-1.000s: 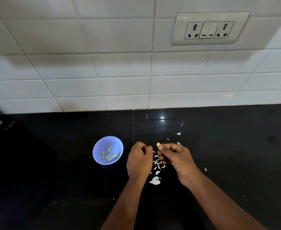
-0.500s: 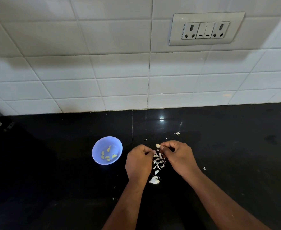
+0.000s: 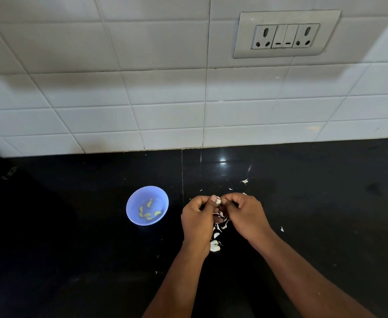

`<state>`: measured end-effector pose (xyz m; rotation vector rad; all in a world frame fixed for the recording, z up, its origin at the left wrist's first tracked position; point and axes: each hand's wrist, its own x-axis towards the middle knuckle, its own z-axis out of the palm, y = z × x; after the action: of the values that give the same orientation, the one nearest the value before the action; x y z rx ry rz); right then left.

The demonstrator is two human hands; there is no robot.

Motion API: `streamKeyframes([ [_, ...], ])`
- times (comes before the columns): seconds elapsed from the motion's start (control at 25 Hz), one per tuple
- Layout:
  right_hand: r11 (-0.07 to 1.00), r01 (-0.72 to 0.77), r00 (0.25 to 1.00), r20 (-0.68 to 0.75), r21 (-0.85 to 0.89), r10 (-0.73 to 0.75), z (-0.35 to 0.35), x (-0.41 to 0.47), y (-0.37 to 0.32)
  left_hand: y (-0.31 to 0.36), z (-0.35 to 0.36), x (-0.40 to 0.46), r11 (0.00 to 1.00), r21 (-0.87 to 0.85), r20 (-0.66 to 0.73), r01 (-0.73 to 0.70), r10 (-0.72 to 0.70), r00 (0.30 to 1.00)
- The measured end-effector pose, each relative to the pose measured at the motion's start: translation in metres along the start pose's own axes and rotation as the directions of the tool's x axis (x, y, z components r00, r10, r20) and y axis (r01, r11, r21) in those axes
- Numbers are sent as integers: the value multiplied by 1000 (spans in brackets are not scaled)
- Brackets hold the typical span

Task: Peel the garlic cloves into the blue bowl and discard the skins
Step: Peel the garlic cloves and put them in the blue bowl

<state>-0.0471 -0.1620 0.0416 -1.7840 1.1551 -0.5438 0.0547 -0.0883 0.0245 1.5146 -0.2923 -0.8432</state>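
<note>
A small garlic clove (image 3: pixel 218 201) is pinched between my left hand (image 3: pixel 197 220) and my right hand (image 3: pixel 248 216), whose fingertips meet over the black counter. Both hands have curled fingers. Below them lies a pile of white garlic skins (image 3: pixel 220 223) and a larger white garlic piece (image 3: pixel 214 246). The blue bowl (image 3: pixel 163 198) stands to the left of my left hand and holds several peeled yellowish cloves (image 3: pixel 148 213).
Loose skin flakes (image 3: pixel 244 181) are scattered on the black counter (image 3: pixel 326 203) behind and right of my hands. A white tiled wall with a socket plate (image 3: pixel 285 34) rises behind the counter. Something dark stands at the far left edge.
My hands have come closer together, and the fingertips now meet on the clove. The bowl has not moved.
</note>
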Motion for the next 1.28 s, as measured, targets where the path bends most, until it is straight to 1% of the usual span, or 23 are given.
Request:
streamKeyframes([
  [0.08, 968, -118, 993, 25, 220, 115, 4, 0, -2, -1, 6, -2, 987, -152, -25, 53, -57, 998],
  [0.12, 941, -156, 988, 39, 299, 152, 5, 0, -3, -2, 8, -4, 975, -211, -35, 65, -74, 997],
  [0.24, 846, -238, 971, 92, 477, 221, 8, -1, -7, -5, 12, -7, 958, -282, -61, 50, -70, 996],
  [0.32, 795, -287, 957, 134, 535, 256, 9, -1, -6, -7, 11, -7, 949, -314, -72, 30, -55, 996],
  [0.48, 740, -348, 937, 185, 576, 297, 12, 2, -4, -12, 12, -5, 936, -350, -66, 44, -71, 995],
  [0.52, 743, -354, 935, 193, 569, 298, 11, 1, -3, -12, 12, -5, 943, -330, -72, 42, -70, 995],
  [0.56, 758, -356, 935, 204, 547, 292, 11, 1, -3, -13, 10, -5, 964, -265, -90, 16, -42, 995],
  [0.6, 778, -355, 935, 219, 518, 280, 10, 0, -3, -14, 7, -3, 989, -140, -113, -44, 28, 993],
  [0.64, 797, -351, 935, 237, 492, 265, 11, -1, -4, -14, 2, -1, 990, 37, -117, -135, 138, 983],
  [0.68, 815, -339, 937, 250, 470, 246, 11, -3, -4, -14, -1, 0, 946, 227, -79, -232, 255, 964],
  [0.72, 834, -317, 942, 250, 452, 223, 12, -4, -4, -15, -3, 1, 873, 379, -15, -308, 338, 941],
  [0.76, 845, -294, 949, 238, 447, 204, 12, -6, -4, -15, -4, 2, 809, 470, 36, -352, 381, 924],
  [0.8, 845, -276, 956, 222, 458, 192, 12, -7, -3, -17, -4, 2, 779, 507, 55, -368, 396, 916],
  [0.84, 840, -260, 962, 207, 476, 181, 12, -7, -2, -16, -3, 0, 792, 501, 45, -350, 380, 924],
  [0.88, 839, -242, 967, 193, 488, 166, 12, -6, -1, -17, 0, 0, 847, 433, 17, -307, 333, 943],
  [0.96, 845, -190, 979, 159, 500, 126, 11, -6, 0, -16, 9, -2, 958, 236, -41, -164, 178, 983],
  [1.04, 833, -135, 988, 135, 537, 73, 12, -6, -2, -13, 15, 0, 996, 79, -96, -32, 39, 995],
  [1.08, 823, -120, 989, 136, 555, 53, 12, -6, -2, -12, 15, 2, 999, 41, -118, 6, -1, 993],
  [1.12, 815, -119, 989, 141, 567, 46, 12, -6, -4, -12, 13, 5, 999, 42, -132, 25, -19, 991],
  [1.16, 807, -128, 988, 146, 576, 53, 12, -5, -4, -13, 10, 7, 995, 94, -133, 27, -14, 991],
  [1.2, 798, -142, 987, 146, 586, 68, 11, -5, -3, -14, 5, 10, 986, 163, -102, 19, -3, 995],
  [1.28, 779, -167, 985, 136, 605, 106, 9, -3, -2, -13, -3, 13, 939, 344, -13, -20, 26, 1000],
])
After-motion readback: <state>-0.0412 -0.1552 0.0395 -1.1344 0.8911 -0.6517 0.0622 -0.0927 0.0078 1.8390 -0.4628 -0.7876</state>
